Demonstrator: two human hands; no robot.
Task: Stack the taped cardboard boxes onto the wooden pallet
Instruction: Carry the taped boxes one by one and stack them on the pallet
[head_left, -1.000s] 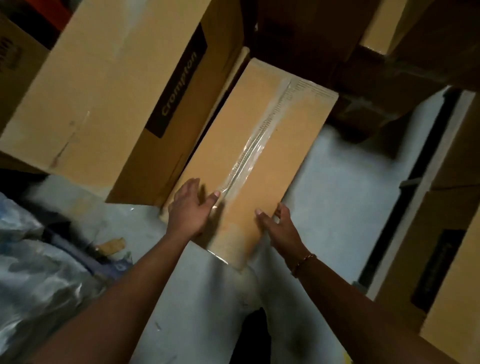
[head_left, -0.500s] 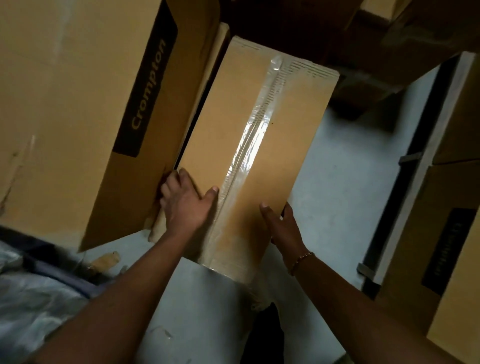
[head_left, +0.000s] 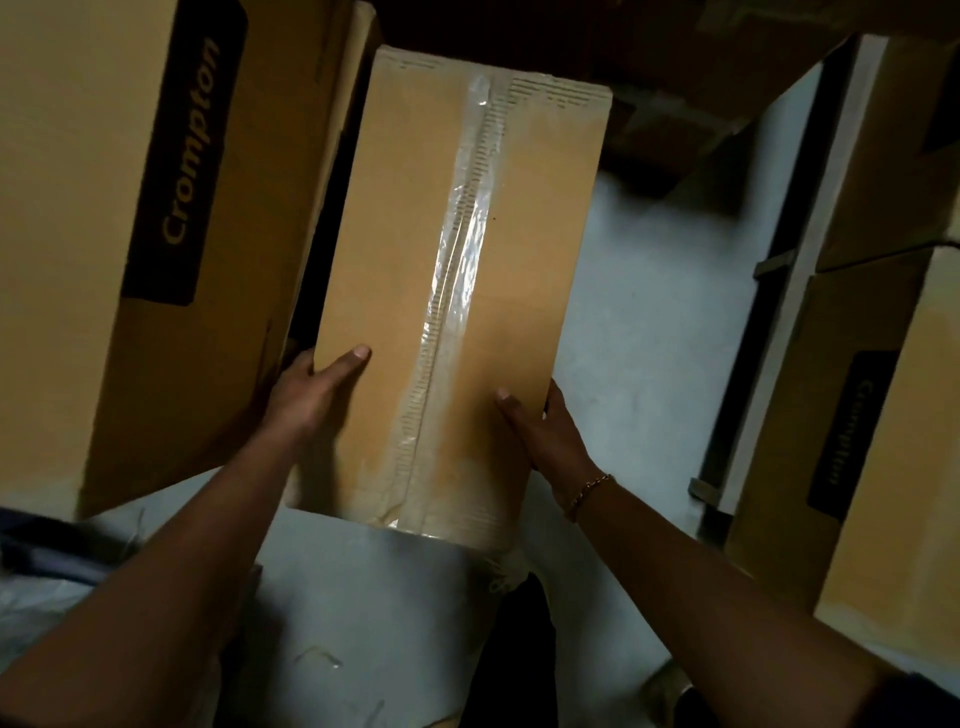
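A long brown taped cardboard box (head_left: 524, 249) with clear tape down its middle seam fills the centre of the view, above the pale floor. My left hand (head_left: 306, 395) grips its left edge, thumb on top and fingers hidden underneath. My right hand (head_left: 540, 431), with a bracelet at the wrist, grips the right edge the same way. No wooden pallet shows in the frame.
A large box marked Crompton (head_left: 156, 208) stands close on the left, almost touching the held box. More Crompton boxes (head_left: 852, 441) are stacked on the right. Dark boxes (head_left: 675, 78) lie at the back. Plastic wrap (head_left: 47, 597) sits at lower left on the pale floor (head_left: 649, 338).
Both hands shifted from the box's near end to its side edges. The box has come up closer to me and turned more in line with my view.
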